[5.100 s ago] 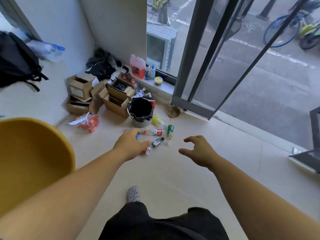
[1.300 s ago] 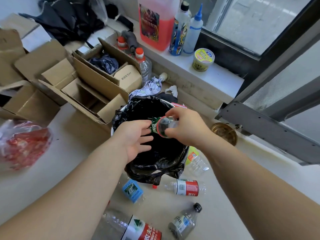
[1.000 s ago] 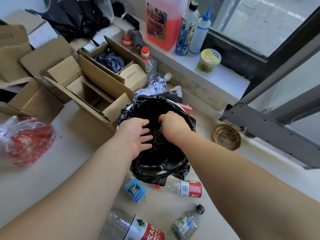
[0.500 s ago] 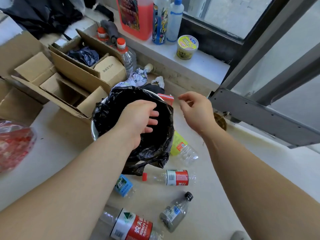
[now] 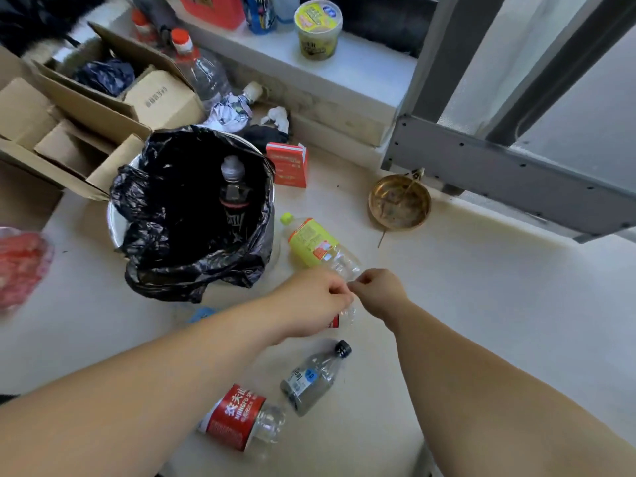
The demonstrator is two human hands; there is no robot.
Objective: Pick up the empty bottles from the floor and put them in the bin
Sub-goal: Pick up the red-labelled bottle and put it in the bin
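Note:
The bin, lined with a black bag, stands left of centre with one dark bottle upright inside. Several empty bottles lie on the floor in front of it: a yellow-label bottle, a small red-label bottle, a grey bottle with a black cap and a large red-label bottle. My left hand is curled over the small red-label bottle, covering most of it. My right hand is beside it, fingers pinched at the yellow-label bottle's clear base; a grip is unclear.
Open cardboard boxes crowd the bin's left and back. A red carton and a brass bowl sit on the floor behind it. A window ledge holds a yellow tub. A red bag lies at far left.
My right hand dropped a bottle into the bin and pulled out. Both hands then moved down from the bin to the bottles on the floor, and my left hand closed over the small red-label bottle.

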